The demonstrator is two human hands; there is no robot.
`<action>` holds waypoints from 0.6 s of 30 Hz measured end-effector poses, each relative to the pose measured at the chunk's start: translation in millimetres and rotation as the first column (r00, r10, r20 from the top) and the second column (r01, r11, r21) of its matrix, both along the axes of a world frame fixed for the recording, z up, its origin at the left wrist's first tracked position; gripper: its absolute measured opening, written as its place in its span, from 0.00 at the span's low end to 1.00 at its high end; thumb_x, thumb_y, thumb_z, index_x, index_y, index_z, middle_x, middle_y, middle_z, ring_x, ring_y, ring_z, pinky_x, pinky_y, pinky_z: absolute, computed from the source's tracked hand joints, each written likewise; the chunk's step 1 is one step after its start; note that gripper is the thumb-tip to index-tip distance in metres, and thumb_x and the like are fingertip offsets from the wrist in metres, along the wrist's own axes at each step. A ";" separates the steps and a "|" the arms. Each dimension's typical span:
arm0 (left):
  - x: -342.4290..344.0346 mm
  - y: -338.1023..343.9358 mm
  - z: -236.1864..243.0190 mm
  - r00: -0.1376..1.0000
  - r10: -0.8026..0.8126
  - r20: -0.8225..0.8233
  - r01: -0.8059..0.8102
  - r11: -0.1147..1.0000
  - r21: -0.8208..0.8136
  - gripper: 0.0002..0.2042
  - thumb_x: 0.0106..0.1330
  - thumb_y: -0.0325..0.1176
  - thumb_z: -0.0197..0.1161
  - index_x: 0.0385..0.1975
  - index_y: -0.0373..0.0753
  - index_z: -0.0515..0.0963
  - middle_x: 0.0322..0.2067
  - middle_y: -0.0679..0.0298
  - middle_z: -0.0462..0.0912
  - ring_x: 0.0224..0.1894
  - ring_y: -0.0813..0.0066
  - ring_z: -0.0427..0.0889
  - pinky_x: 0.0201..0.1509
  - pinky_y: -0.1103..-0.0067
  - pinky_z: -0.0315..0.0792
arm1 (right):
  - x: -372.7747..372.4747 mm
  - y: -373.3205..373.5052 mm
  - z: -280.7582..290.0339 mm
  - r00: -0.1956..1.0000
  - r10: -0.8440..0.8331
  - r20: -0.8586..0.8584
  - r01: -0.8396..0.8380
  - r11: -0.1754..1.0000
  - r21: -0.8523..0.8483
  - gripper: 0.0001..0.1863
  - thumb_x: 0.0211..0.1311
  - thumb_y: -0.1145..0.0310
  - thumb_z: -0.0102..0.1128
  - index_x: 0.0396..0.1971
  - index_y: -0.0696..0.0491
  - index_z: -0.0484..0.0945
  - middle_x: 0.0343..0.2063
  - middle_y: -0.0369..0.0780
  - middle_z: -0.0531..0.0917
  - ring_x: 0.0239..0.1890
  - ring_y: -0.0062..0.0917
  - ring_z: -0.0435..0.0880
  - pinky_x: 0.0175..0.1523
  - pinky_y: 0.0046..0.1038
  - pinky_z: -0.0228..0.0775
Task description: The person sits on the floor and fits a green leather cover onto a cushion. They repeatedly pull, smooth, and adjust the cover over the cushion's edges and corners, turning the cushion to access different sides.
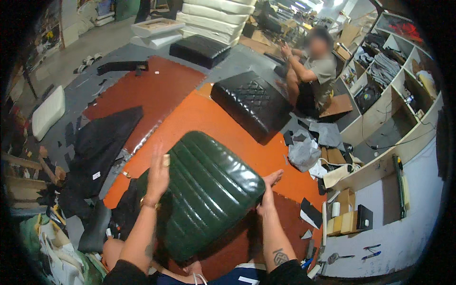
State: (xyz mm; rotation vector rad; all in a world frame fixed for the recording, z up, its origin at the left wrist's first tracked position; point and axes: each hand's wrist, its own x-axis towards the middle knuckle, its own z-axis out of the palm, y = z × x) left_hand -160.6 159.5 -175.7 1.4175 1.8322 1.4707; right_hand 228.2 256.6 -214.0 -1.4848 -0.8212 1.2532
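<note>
A glossy dark green seat cushion (204, 185) with stitched parallel channels stands tilted in front of me, between my forearms. My left hand (158, 176) lies along its left side, fingers stretched out and slightly blurred. At the right corner my right hand (266, 197) grips the cushion's edge, with some fingers hidden behind it. Beyond it, a shiny black cushion (251, 104) with a diamond-stitched panel rests on the orange sheet (190, 118).
Black fabric (104, 147) lies to the left, a white foam pad (48, 113) farther left. A person (311, 71) sits at the back right beside wooden shelves (380, 114). Grey scraps (304, 153) lie below them. White foam blocks (213, 19) are stacked behind another black cushion (199, 51).
</note>
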 end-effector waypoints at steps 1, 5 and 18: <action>-3.5 -17.6 -10.0 0.998 0.068 0.007 -0.067 0.988 -0.141 0.30 0.85 0.47 0.46 0.78 0.33 0.61 0.80 0.44 0.55 0.84 0.51 0.49 0.85 0.65 0.46 | 3.9 -10.8 -18.6 0.998 0.017 0.066 -0.017 1.000 -0.010 0.35 0.78 0.49 0.52 0.78 0.49 0.64 0.76 0.49 0.62 0.79 0.39 0.56 0.82 0.43 0.48; 9.5 -101.6 -63.0 0.862 0.298 -0.410 -0.475 0.757 -0.449 0.31 0.83 0.49 0.51 0.77 0.34 0.63 0.80 0.43 0.54 0.83 0.35 0.44 0.83 0.48 0.44 | 13.8 -83.6 -52.2 0.855 0.304 0.421 -0.278 0.953 -0.124 0.34 0.77 0.54 0.53 0.77 0.52 0.64 0.75 0.51 0.65 0.79 0.42 0.58 0.82 0.43 0.47; 130.4 -210.3 -119.5 0.681 -0.459 -0.571 0.030 0.796 -0.604 0.44 0.63 0.68 0.65 0.72 0.40 0.73 0.80 0.45 0.56 0.82 0.42 0.51 0.82 0.42 0.41 | -28.6 97.3 175.2 0.808 -0.257 0.531 -0.417 0.387 0.822 0.35 0.79 0.62 0.56 0.80 0.57 0.57 0.78 0.54 0.62 0.78 0.45 0.65 0.80 0.38 0.56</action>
